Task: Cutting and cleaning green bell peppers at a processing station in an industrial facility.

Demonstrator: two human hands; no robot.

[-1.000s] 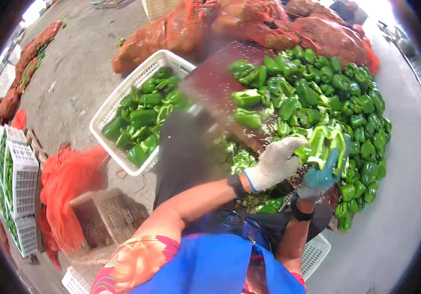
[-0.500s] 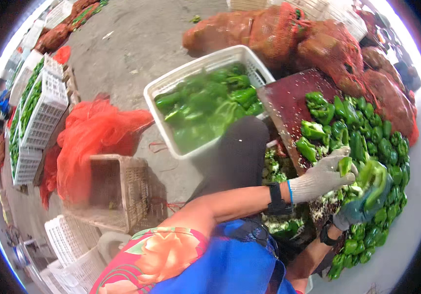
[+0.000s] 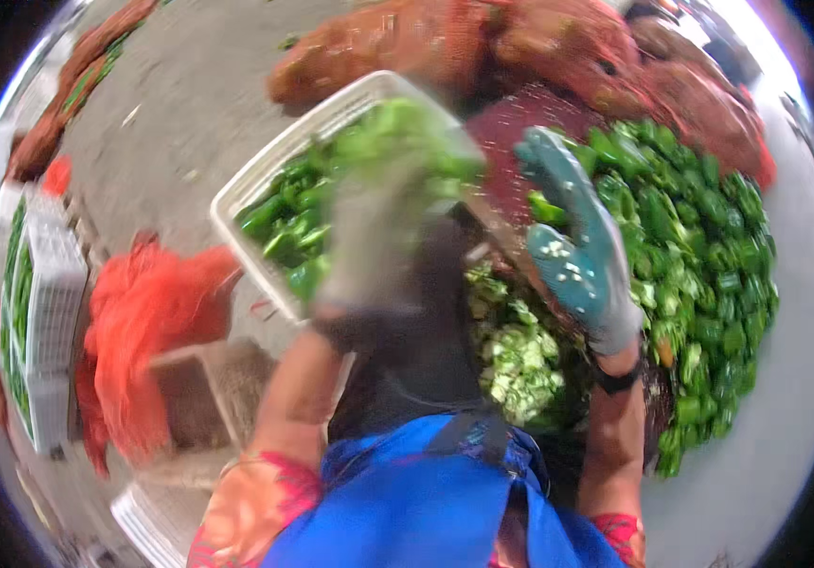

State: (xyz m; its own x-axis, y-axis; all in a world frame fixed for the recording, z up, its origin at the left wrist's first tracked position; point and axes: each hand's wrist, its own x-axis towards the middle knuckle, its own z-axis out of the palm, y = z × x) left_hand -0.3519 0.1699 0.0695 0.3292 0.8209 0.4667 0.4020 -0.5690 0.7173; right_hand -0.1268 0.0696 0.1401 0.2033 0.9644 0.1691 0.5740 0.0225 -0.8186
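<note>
My left hand [image 3: 374, 232], in a pale glove, is smeared by motion over the white crate [image 3: 239, 187] of green peppers [image 3: 293, 194]. Just beyond it is a blurred light green pepper [image 3: 397, 128]; I cannot tell whether the hand still touches it. My right hand [image 3: 577, 260], in a teal-coated glove, is open with fingers spread and pale seeds stuck to it. It holds nothing and hovers over the edge of the dark red board [image 3: 511, 142], beside a large pile of green peppers [image 3: 715, 275].
Pale pepper cores and scraps [image 3: 520, 364] lie below the board, by my knee. Full red mesh sacks [image 3: 388, 47] line the far side. To the left are a heap of red netting [image 3: 156, 303], a worn crate [image 3: 227, 388] on its side and stacked white crates [image 3: 52, 293].
My left hand has swung from the pepper pile to over the white crate. My right hand has let go of the cut pepper, moved left and spread its fingers. The view has shifted.
</note>
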